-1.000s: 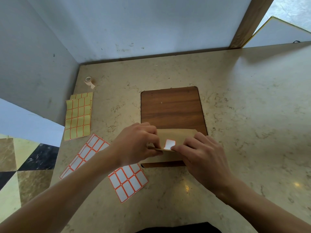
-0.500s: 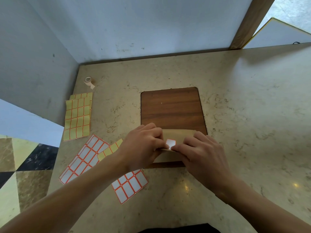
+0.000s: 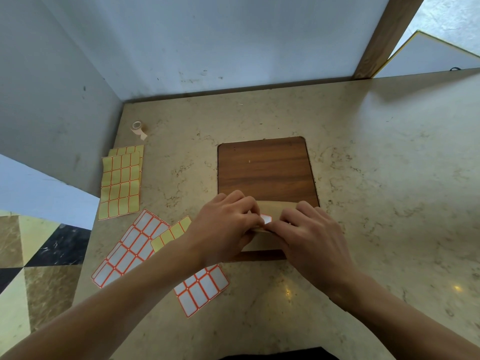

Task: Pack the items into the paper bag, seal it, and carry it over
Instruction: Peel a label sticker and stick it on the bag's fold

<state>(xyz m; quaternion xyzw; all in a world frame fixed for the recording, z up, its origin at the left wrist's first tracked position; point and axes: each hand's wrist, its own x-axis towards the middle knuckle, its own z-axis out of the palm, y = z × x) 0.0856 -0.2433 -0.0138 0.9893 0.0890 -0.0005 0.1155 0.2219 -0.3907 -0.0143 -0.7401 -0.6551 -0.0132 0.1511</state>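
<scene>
A small brown paper bag [image 3: 270,207] lies flat on the near end of a dark wooden board [image 3: 265,170], its top flap folded over. A white label sticker with an orange edge [image 3: 266,219] sits on the flap's edge. My left hand [image 3: 226,224] and my right hand [image 3: 309,235] rest on the bag from either side, fingertips meeting at the sticker and pressing it and the flap down. Most of the bag is hidden under my hands.
Sheets of orange-lined stickers lie at the left: a yellow sheet [image 3: 120,184], a white sheet [image 3: 132,245], a yellow strip [image 3: 171,233] and a white sheet [image 3: 202,292] near my left forearm. A small tape roll [image 3: 137,127] stands near the wall corner. The counter's left edge drops to a tiled floor.
My fingertips have closed in over the white sticker, covering more of it, and the flap lies flatter on the bag. My left forearm has shifted, uncovering a yellow sticker strip.
</scene>
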